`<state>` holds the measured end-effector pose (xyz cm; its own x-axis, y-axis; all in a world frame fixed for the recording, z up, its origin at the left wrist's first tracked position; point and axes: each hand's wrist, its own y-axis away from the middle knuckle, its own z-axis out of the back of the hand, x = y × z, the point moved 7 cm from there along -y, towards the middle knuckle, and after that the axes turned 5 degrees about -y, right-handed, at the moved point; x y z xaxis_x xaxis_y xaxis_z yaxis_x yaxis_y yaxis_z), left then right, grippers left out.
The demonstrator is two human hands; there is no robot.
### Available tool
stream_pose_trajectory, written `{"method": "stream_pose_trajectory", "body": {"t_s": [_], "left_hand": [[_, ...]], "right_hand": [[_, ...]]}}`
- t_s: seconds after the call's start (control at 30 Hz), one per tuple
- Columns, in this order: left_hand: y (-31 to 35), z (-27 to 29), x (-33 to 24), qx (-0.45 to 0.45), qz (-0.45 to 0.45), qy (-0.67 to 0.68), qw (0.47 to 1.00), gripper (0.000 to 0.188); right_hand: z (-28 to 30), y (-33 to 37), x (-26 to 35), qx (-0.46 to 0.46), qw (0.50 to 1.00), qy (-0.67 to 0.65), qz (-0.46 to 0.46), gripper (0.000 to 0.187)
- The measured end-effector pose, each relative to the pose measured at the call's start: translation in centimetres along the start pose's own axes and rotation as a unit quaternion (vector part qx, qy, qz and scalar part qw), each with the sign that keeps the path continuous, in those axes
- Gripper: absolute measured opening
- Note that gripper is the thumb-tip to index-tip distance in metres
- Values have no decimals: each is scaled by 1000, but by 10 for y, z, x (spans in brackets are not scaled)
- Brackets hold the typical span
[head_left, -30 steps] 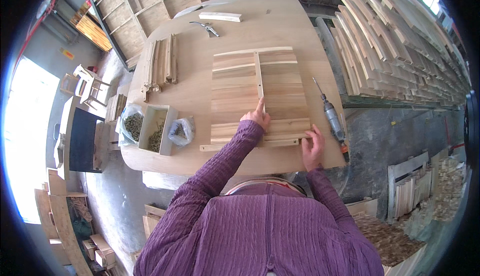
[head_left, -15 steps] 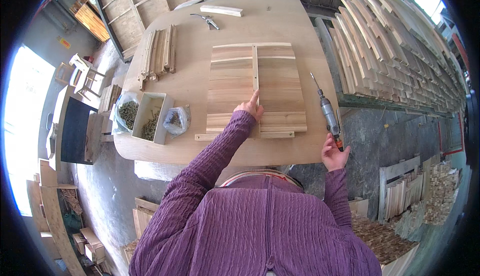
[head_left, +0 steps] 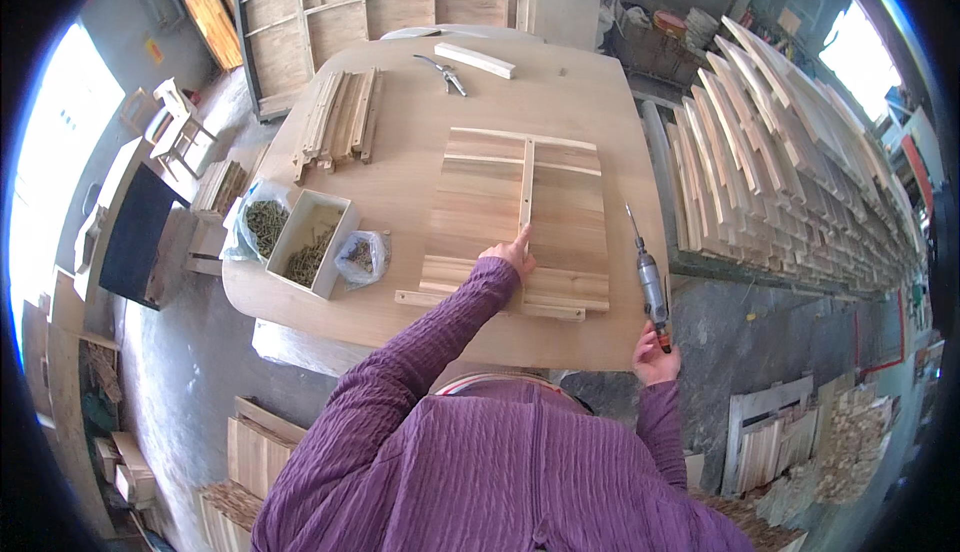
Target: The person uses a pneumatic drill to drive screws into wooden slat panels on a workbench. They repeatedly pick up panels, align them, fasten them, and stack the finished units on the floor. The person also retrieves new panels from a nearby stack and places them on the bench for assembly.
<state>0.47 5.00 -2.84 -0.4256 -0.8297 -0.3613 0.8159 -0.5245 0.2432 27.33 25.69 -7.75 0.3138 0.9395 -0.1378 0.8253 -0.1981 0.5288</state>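
Observation:
On the table lies a square wooden panel (head_left: 565, 217) made of boards. A narrow wooden strip (head_left: 527, 177) with holes runs up its middle, and another strip (head_left: 550, 312) lies along its near edge. My left hand (head_left: 512, 254) rests on the middle strip, index finger stretched along it, thumb apart, holding nothing. At the table's right edge, my right hand (head_left: 656, 360) has its fingers around the orange-and-black rear end of a silver power screwdriver (head_left: 651, 287). The screwdriver's long bit points away from me.
Left of the panel stand a white box of screws (head_left: 345, 232), a bag of screws (head_left: 265, 227) and a smaller bag (head_left: 362, 255). Beyond are stacked strips (head_left: 342, 117), an air blow gun (head_left: 447, 76) and a wood block (head_left: 475, 60). Stacked boards (head_left: 770, 172) stand to the right.
The whole view has shifted, with the table now lower in the picture. My left hand has slid nearer along the middle strip. My right hand's fingers have closed more around the screwdriver's rear end.

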Motion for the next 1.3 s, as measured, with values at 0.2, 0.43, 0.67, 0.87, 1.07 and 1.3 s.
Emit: {"method": "stream_pose_trajectory", "body": {"t_s": [0.2,0.43,0.67,0.87,1.07,1.3], "left_hand": [[4,5,-1,10,4,1,1000,65],[13,12,4,3,1,34,999,65],[46,40,44,-94,32,122,988,59],[96,123,196,-370,95,97,919,25],[128,164,330,-243,227,21,943,35],[109,143,348,-111,142,-108,978,53]], "right_hand": [[4,-2,1,-30,998,48,14,66],[-16,26,21,-98,903,277,312,57],[-162,95,54,158,743,260,597,29],[-258,121,1,168,665,437,582,37],[-282,74,-9,151,640,546,519,33],[-300,32,-23,158,557,617,532,20]]}}
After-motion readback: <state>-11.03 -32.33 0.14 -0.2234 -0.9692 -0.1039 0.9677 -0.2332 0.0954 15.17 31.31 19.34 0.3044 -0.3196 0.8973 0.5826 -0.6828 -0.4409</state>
